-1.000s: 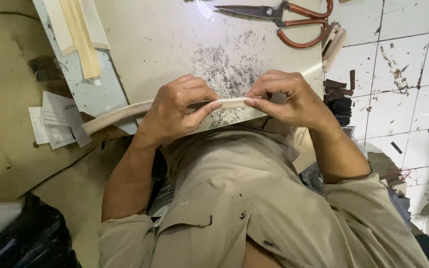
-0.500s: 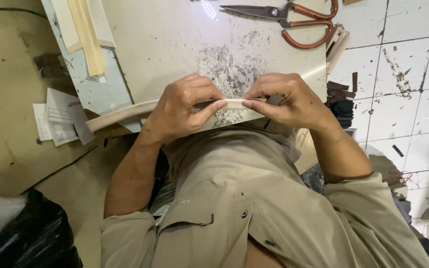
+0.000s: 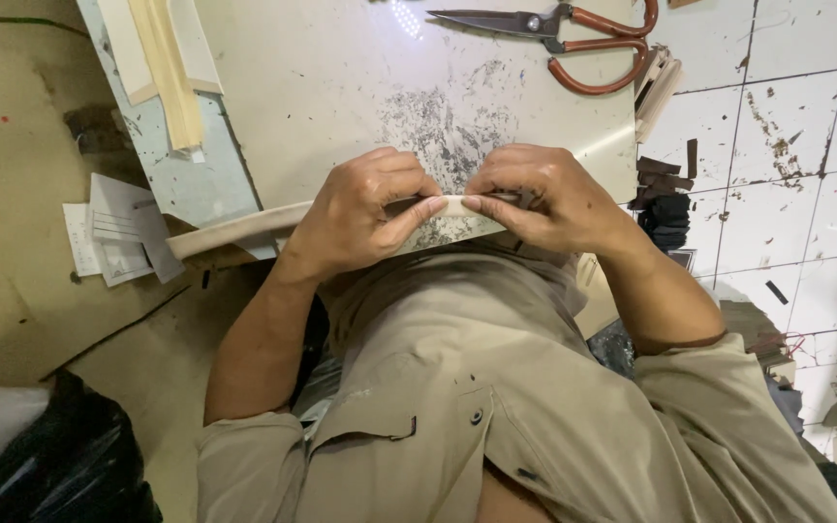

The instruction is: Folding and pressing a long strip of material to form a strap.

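Observation:
A long, pale beige strip (image 3: pixel 234 230) of leather-like material runs from the left across the front edge of a white work board (image 3: pixel 341 87). My left hand (image 3: pixel 365 213) pinches the strip between thumb and fingers. My right hand (image 3: pixel 544 199) grips the same strip just to the right; the two thumbs almost touch at the middle. The strip's right end is hidden under my right hand. Both hands hover over a scuffed grey patch of the board, just above my khaki shirt.
Large scissors (image 3: pixel 554 39) with red-brown handles lie at the board's far right. Cream strips (image 3: pixel 167 68) rest on a light blue sheet at the upper left. Papers (image 3: pixel 113 237) lie on the floor to the left, dark scraps (image 3: pixel 666 199) on white tiles to the right, a black bag (image 3: pixel 60 465) at the lower left.
Both hands stay closed on the strip; my fingers have shifted slightly along it and the thumbs have drawn closer together. Nothing else has moved.

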